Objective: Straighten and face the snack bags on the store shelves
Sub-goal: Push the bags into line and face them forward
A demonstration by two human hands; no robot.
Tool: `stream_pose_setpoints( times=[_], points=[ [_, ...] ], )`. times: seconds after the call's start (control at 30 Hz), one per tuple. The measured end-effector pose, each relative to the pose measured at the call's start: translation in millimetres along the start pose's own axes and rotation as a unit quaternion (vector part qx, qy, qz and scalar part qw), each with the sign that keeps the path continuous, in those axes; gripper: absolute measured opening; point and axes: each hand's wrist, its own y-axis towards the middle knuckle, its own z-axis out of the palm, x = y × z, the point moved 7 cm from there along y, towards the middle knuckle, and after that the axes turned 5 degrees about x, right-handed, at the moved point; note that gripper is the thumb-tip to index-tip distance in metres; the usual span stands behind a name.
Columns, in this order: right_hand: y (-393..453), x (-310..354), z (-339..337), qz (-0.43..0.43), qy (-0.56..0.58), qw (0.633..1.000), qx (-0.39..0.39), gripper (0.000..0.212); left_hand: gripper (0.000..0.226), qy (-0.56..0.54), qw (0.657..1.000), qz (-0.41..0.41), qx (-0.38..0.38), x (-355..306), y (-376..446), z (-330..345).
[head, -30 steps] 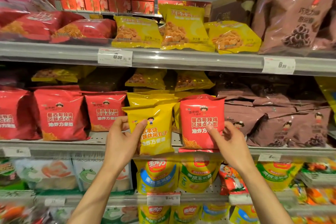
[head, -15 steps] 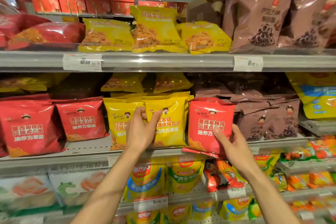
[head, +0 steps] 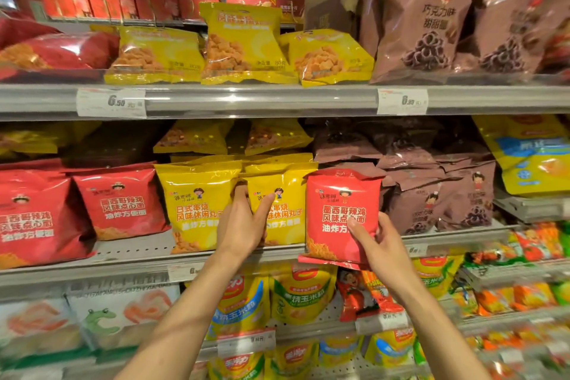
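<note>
Stock, middle shelf (head: 129,259): two yellow bags faced upright; my left hand (head: 239,227) grips the right-hand yellow bag (head: 282,210), fingers curled behind its left edge, thumb on its front. My right hand (head: 374,239) holds a stray red bag (head: 340,213) at the shelf lip, thumb across its front. Judged partly done: red bags (head: 118,203) sit well left, so this one probably belongs there. Brown bags (head: 431,191) slumped, possibly unsorted; blur hinders.
</note>
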Motion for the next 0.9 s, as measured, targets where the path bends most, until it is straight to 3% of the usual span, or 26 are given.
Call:
stream_pose_setpoints(
  times=[0.17, 0.3, 0.43, 0.57, 0.7, 0.9],
  points=[
    [-4, -1, 10, 0.006, 0.050, 0.999, 0.016, 0.036, 0.042, -0.003, 1.000, -0.010, 0.025, -5, -5, -4],
    [-8, -1, 20, -0.003, 0.084, 0.996, 0.037, 0.041, 0.068, -0.072, 0.997, -0.008, 0.036, 6, -19, -11],
    [-10, -4, 28, 0.005, 0.090, 0.994, 0.054, 0.048, 0.044, -0.115, 0.993, 0.016, 0.004, 7, -43, -28],
    [-9, -10, 39, 0.026, 0.107, 0.992, 0.062, 0.032, 0.023, -0.165, 0.985, 0.005, -0.044, 21, -71, -50],
    [-12, -14, 60, 0.029, 0.104, 0.992, 0.067, 0.023, 0.015, -0.207, 0.975, -0.016, -0.080, 41, -97, -68],
    [-18, -13, 109, 0.021, 0.090, 0.991, 0.101, 0.027, 0.015, -0.233, 0.963, -0.063, -0.117, 84, -114, -98]
  ],
)
